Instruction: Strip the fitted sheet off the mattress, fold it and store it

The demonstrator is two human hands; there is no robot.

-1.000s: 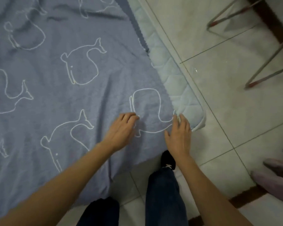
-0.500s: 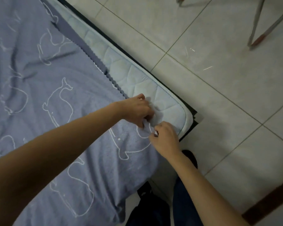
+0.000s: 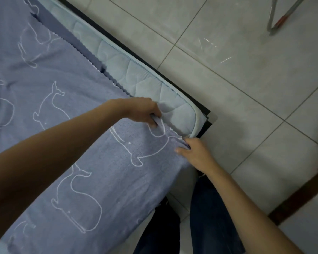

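A blue fitted sheet [image 3: 66, 110] printed with white whale outlines lies over the pale quilted mattress [image 3: 136, 79], its zigzag edge pulled back so a strip of mattress and its near corner are bare. My left hand [image 3: 141, 110] pinches the sheet's edge close to that corner. My right hand [image 3: 193, 153] grips the sheet's corner at the mattress's front edge, fingers curled into the cloth. The two hands are about a hand's width apart.
A dark bed base [image 3: 204, 114] shows under the mattress corner. Pale tiled floor [image 3: 237, 79] lies to the right, with metal chair legs [image 3: 275, 17] at the top right and a dark wooden strip [image 3: 301, 195] at the lower right. My legs in jeans [image 3: 206, 217] stand against the bed.
My hands went from lying flat on the sheet to pinching its corner edge, then spread slightly apart. The view swung left, and more bare mattress shows at the corner.
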